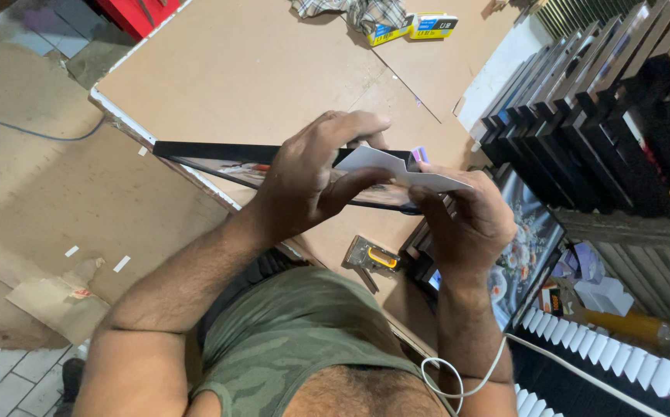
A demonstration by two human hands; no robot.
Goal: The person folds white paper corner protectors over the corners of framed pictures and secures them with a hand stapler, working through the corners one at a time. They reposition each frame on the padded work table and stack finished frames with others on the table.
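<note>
A black picture frame (219, 154) is held on edge above a brown board table (273, 69), its picture side facing me. My left hand (312, 177) wraps over the frame's right part, thumb pressed on a white cardboard corner piece (404, 170). My right hand (466, 220) grips the same corner piece from below at the frame's right end. Both hands touch the frame and the corner piece.
A staple gun (372, 257) with a yellow part lies on the table below the hands. Several black frames (582, 116) stand in a row at the right, a framed picture (528, 247) beside them. Two small yellow-blue boxes (412, 28) and a cloth (350, 11) lie at the far edge. White corner pieces (629, 363) line the lower right.
</note>
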